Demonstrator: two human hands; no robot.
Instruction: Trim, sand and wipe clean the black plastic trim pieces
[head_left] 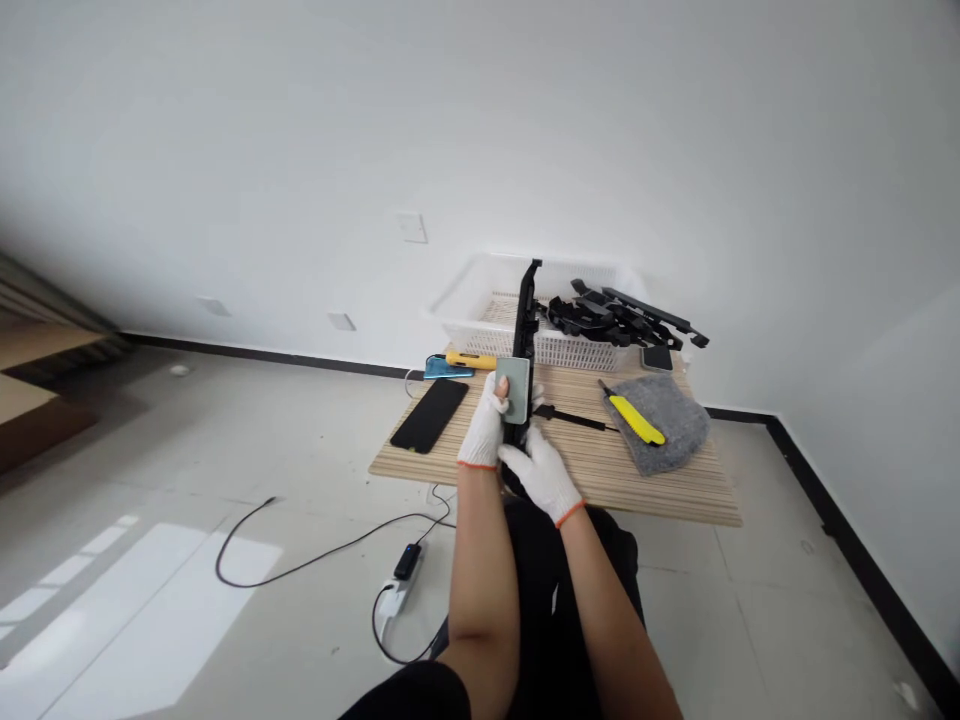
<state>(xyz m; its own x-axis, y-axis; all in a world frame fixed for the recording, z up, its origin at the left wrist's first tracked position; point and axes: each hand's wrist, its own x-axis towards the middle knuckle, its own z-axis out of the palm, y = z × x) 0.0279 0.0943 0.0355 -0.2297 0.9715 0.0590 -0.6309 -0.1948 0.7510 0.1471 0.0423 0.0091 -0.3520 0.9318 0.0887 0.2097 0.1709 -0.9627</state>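
Note:
White knit gloves with orange cuffs cover both hands. My left hand (484,428) is closed round a flat grey-green rectangular pad (514,390), thumb on its face. Behind the pad stands a long black plastic part (526,310), tilted upright over the table's front half. My right hand (546,478) rests against the lower end of that part, fingers curled around it; some fingertips are hidden. A thin black strip tool (577,417) lies just beyond my right hand. The yellow-handled tool (471,360) lies left of the pad.
A white plastic basket (480,335) at the back holds several black plastic parts (615,315), some jutting over its right rim. On the wooden table (675,490) are a black phone (429,415), a blue phone (448,370), a grey cloth (679,425) and a yellow utility knife (636,419). Cables (322,560) trail across the floor.

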